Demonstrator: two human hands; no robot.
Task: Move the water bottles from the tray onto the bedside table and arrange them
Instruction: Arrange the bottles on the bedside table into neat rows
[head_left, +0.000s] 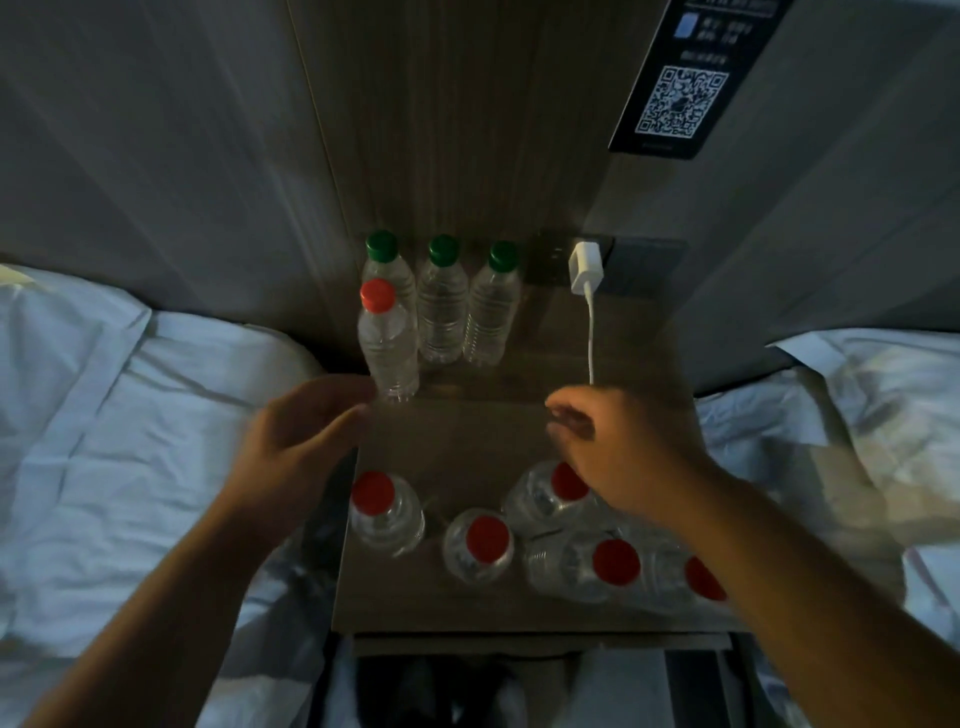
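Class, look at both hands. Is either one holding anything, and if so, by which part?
Nothing is held. The left hand is open beside the rear red-capped bottle; the right hand hovers loosely curled and empty.

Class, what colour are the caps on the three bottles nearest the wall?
Green caps, seen best in the head view.

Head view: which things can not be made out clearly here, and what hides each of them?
- Head view: charger cable, lower end hidden behind the right hand; whether it is held, unclear.
- Head view: rightmost red-capped bottle, mostly covered by the right forearm.
- Head view: QR-code sign, top cut off by the frame edge, text too small.
- Head view: left hand, fingertips blurred by motion.
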